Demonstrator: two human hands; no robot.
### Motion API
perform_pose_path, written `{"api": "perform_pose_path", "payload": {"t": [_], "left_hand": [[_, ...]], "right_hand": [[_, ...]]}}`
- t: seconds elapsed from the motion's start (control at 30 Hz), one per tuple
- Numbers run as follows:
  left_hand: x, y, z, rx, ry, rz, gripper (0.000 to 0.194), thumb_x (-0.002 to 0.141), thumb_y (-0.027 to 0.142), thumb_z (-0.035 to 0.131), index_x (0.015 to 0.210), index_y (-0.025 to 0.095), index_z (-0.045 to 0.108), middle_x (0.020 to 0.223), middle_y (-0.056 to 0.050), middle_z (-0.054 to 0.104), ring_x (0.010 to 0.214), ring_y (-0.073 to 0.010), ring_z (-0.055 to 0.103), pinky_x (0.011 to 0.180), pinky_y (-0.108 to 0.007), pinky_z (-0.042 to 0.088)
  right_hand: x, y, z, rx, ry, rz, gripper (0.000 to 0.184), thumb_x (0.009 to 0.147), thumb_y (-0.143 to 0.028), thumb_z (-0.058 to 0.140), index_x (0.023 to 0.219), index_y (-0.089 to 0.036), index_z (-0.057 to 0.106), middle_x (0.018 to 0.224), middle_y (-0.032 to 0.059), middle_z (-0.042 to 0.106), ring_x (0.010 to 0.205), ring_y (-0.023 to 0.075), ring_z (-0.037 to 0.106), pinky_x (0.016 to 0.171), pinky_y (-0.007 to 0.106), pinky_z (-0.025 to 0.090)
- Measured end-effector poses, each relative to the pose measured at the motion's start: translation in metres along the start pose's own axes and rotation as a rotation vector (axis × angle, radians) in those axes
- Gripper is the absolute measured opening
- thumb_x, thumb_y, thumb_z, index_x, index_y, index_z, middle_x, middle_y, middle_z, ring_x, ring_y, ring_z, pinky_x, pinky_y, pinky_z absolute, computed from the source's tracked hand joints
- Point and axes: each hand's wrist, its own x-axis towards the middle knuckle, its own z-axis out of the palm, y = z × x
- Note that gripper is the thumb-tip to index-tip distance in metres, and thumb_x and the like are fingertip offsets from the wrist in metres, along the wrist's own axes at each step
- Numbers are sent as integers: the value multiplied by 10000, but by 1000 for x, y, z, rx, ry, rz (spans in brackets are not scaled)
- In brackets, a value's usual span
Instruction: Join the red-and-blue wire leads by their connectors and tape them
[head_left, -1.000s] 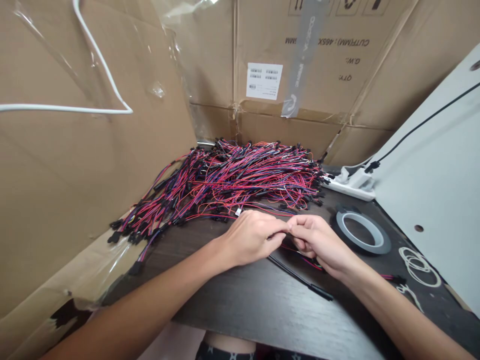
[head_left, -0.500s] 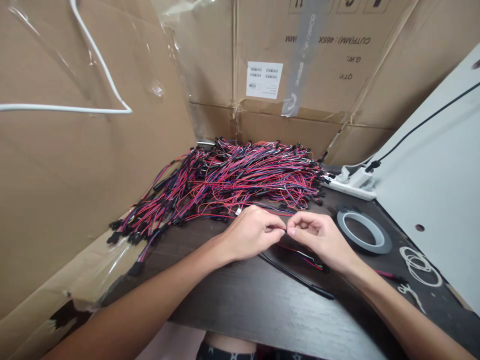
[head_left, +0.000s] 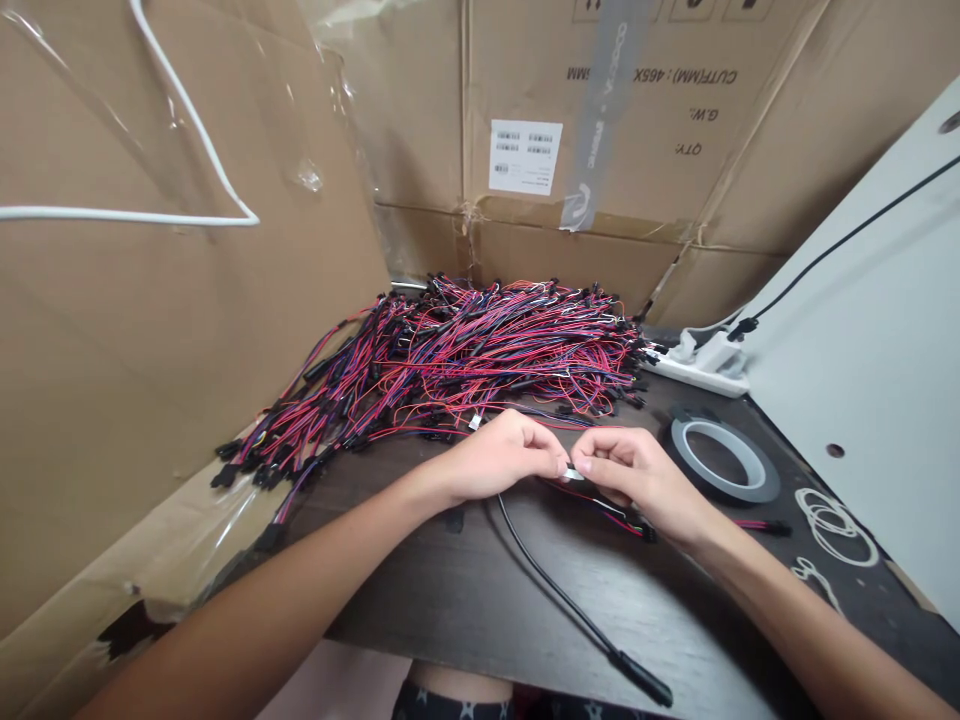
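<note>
My left hand (head_left: 517,455) and my right hand (head_left: 626,465) meet fingertip to fingertip over the dark tabletop. Both are closed in a pinch on a small whitish piece with a dark edge (head_left: 572,474); its kind is too small to make out. From beneath my left hand a black cable (head_left: 541,570) curves toward the front edge of the table, ending in a thick black connector (head_left: 641,680). Under my right hand lie red and black wires (head_left: 615,515), partly hidden. Behind both hands spreads a large heap of red and black wire harnesses (head_left: 495,350).
A roll of black tape (head_left: 724,457) lies to the right, beside pale rubber bands (head_left: 836,525) and a short red-and-black wire piece (head_left: 761,525). A white power strip (head_left: 697,372) sits at the back right. Cardboard (head_left: 210,330) walls the left and back.
The small whitish piece now shows between my fingertips. The black cable has swung nearer the table's front edge, and its thick end lies lower. My hands have barely shifted.
</note>
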Motion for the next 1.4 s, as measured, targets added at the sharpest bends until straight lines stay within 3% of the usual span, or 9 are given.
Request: {"api": "perform_pose_path", "payload": {"t": [0.2,0.27,0.37,0.47,0.67,0.97,1.1,1.23,1.4], "left_hand": [[-5,3,-6,-103,-96,-134,118,690,212,644,695,98,674,433,86,375,399,-39,195,414,-227,99],[-5,2,-7,-170,-143,-162,112,688,211,651,690,99,657,422,93,338,397,-36,171,412,-226,81],[-5,1,-10,-269,-201,-218,110,682,210,671,684,107,633,418,108,274,395,-29,135,407,-215,64],[-4,-1,-12,-321,-238,-268,125,676,216,689,696,108,628,421,114,255,390,-22,118,397,-200,53],[-3,-2,-16,-380,-297,-320,108,692,199,684,701,107,627,416,117,224,382,-18,98,378,-186,51],[-1,-7,-18,-441,-372,-333,62,741,170,631,718,112,632,430,111,200,382,-23,88,372,-193,50],[-3,-5,-17,-419,-367,-344,84,742,192,624,728,110,629,441,111,202,393,-27,80,379,-196,45],[-5,0,-12,-266,-248,-295,110,715,232,636,713,122,628,428,106,246,391,-33,109,393,-201,54],[-5,0,-2,39,-59,-92,119,677,236,658,669,118,653,479,75,408,440,-45,246,437,-210,146]], "right_hand": [[-4,0,0,-71,-25,-128,131,793,-302,532,804,-172,519,602,-37,445,508,90,351,467,216,263],[-5,3,-1,-189,-34,-203,86,781,-211,518,860,-182,503,628,-34,462,536,100,384,483,214,293],[-7,11,-1,-477,5,-350,157,759,-103,502,885,-196,506,604,-47,426,513,96,352,479,214,292],[-7,18,-1,-645,34,-476,178,783,-92,498,917,-207,519,586,-48,419,490,100,349,480,222,306],[-6,17,-3,-702,-9,-619,79,894,-170,448,878,-205,517,735,31,588,561,123,477,535,246,369],[-7,18,-2,-628,-11,-582,109,930,-205,443,854,-198,521,722,27,607,570,118,498,528,237,357],[-8,16,0,-545,1,-482,122,927,-232,451,827,-199,511,677,7,582,548,112,459,522,237,335],[-7,12,3,-347,1,-315,161,915,-306,466,800,-198,501,671,1,570,567,117,449,530,236,332],[-3,9,5,-91,11,-119,198,832,-355,544,738,-188,497,620,-22,476,573,115,408,537,235,304]]}}
